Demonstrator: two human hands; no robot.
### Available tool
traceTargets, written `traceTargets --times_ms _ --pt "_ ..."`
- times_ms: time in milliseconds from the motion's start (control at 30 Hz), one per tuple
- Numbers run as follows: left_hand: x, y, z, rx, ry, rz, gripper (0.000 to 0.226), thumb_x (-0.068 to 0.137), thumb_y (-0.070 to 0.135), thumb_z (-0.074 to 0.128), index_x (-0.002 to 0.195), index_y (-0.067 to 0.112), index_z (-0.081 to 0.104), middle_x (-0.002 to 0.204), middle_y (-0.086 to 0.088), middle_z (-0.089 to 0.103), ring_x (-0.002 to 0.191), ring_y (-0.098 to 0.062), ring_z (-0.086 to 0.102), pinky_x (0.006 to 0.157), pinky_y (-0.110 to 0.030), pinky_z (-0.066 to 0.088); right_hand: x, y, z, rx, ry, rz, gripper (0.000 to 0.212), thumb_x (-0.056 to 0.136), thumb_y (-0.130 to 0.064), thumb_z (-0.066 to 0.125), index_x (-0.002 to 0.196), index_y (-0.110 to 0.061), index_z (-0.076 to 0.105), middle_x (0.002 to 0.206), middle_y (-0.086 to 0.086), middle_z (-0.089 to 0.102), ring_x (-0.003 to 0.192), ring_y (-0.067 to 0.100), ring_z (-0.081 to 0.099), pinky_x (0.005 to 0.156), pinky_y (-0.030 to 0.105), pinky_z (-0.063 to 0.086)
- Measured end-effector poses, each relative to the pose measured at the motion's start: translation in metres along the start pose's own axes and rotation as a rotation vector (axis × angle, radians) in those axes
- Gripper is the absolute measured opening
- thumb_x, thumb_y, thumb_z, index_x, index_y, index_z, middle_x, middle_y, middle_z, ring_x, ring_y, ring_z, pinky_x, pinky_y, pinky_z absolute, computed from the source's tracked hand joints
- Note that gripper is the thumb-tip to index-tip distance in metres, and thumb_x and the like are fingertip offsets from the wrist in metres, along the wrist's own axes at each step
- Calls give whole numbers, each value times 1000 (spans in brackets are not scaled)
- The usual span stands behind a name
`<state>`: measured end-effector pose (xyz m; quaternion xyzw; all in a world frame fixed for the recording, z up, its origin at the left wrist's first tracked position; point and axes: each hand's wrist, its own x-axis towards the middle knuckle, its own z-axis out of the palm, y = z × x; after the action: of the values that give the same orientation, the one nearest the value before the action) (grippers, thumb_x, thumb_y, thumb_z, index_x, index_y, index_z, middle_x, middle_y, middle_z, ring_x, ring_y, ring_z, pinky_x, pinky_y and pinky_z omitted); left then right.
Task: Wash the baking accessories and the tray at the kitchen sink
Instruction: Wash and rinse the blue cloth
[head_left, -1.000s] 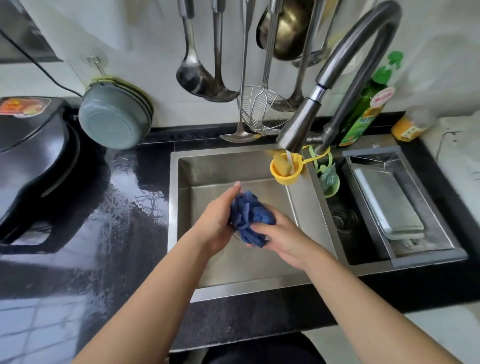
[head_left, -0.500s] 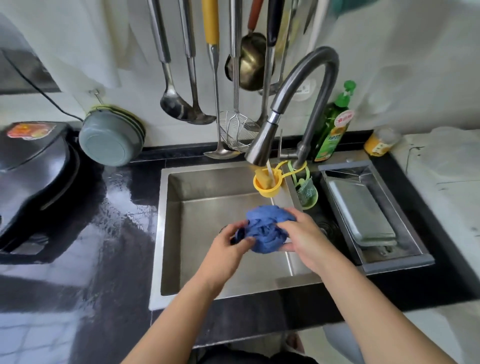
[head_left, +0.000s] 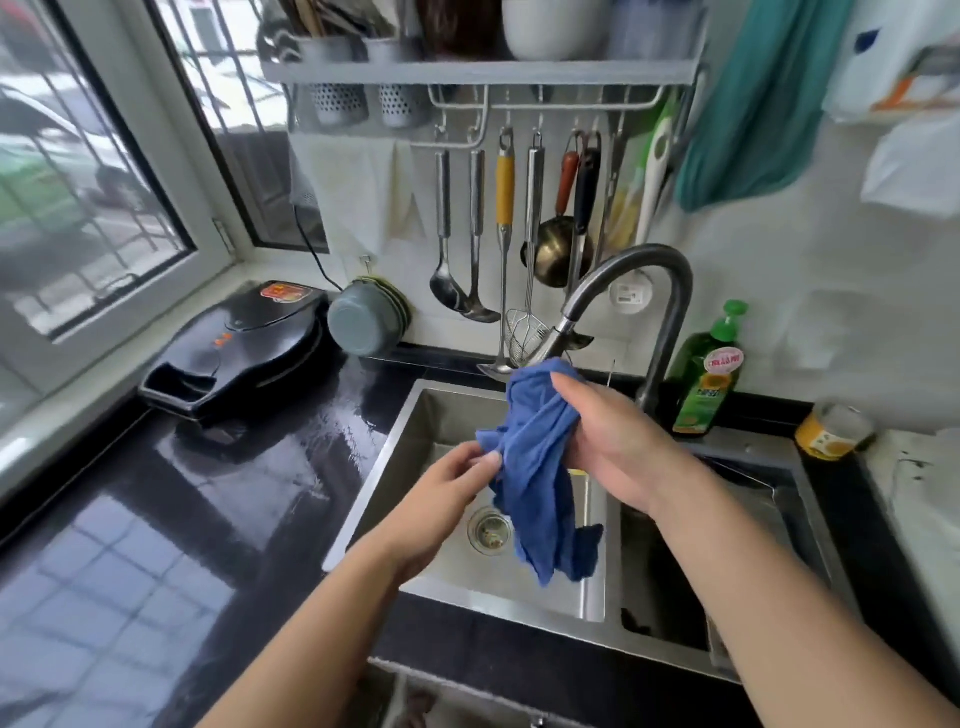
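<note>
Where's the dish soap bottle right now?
In the head view, the green dish soap bottle stands upright on the black counter behind the sink, just right of the faucet, with a yellow jar further right.

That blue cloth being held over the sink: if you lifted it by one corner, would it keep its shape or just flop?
Probably flop: the blue cloth droops in loose folds below the right hand. It bunches easily where the left hand pinches it. Possibly wet, so heavier than it looks.

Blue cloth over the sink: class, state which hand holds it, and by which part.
Both. The right hand grips the blue cloth around its bunched upper part; the left hand pinches its left edge.
</note>
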<state>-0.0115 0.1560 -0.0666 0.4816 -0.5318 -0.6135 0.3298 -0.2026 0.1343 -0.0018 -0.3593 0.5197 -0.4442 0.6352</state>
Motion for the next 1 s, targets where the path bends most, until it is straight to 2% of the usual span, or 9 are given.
traceTargets --times_ms 167,267,367,467,533,700,833,900,1000 --pt "-20 8 -5 -18 186 49 20 103 24 57 96 13 72 102 -6 74 97 -20 65 96 -39 48 -7 -38 2 -37 -130 -12 34 107 -33 47 125 -9 63 118 15 72 108 30 70 100 49 52" --pt "-28 28 -16 -294 445 71 20 108 20 47 99 10 61 97 -13 71 82 -21 67 72 -34 55 1 -32 -3 -94 -100 24 33 107 -28 48 126 -4 63 120 22 70 113 37 67 104 55 49" --pt "-34 41 -52 -123 687 165 22 102 33 53 92 13 56 84 -7 52 77 -19 48 67 -35 42 11 -8 -19 -191 -70 76 22 105 -19 53 113 -3 67 101 19 74 91 31 72 87 41 56" --pt "-40 50 -86 37 762 140 27 94 41 56 82 17 59 83 -4 52 80 -18 43 74 -38 38 19 29 -39 -616 -112 88 7 93 -17 72 96 -12 68 88 10 73 77 24 69 72 33 52" --pt "-41 60 -97 104 734 126 25 97 39 59 81 19 62 83 -3 55 80 -18 46 75 -37 40 23 52 -43 -988 -154 42 19 87 -12 76 99 -18 63 93 3 67 83 21 64 68 31 49" --pt "-35 86 -116 541 686 67 27 105 34 54 92 12 64 78 -1 52 68 -14 43 57 -30 34 22 75 -34 -1387 -6 -298 35 79 5 50 84 -30 46 87 -8 52 84 23 53 62 37 42" --pt "-40 92 -135 433 521 -57 47 83 61 72 94 16 68 78 -2 62 71 -18 57 66 -36 47 30 74 -46 -1122 348 -285 25 74 6 50 73 -18 57 73 2 60 74 33 55 57 35 40" --pt "-43 84 -142 454 463 -77 44 77 54 81 94 16 68 78 -2 64 72 -18 60 69 -37 51 36 76 -49 -901 303 -186 24 77 6 51 71 -14 63 71 5 63 75 33 56 62 35 41" --pt "-40 65 -155 522 643 -1 26 93 35 71 96 9 70 81 -1 63 77 -15 55 68 -30 46 39 85 -40 -652 79 -130 32 80 8 46 68 -16 63 72 8 59 75 29 52 68 38 36"
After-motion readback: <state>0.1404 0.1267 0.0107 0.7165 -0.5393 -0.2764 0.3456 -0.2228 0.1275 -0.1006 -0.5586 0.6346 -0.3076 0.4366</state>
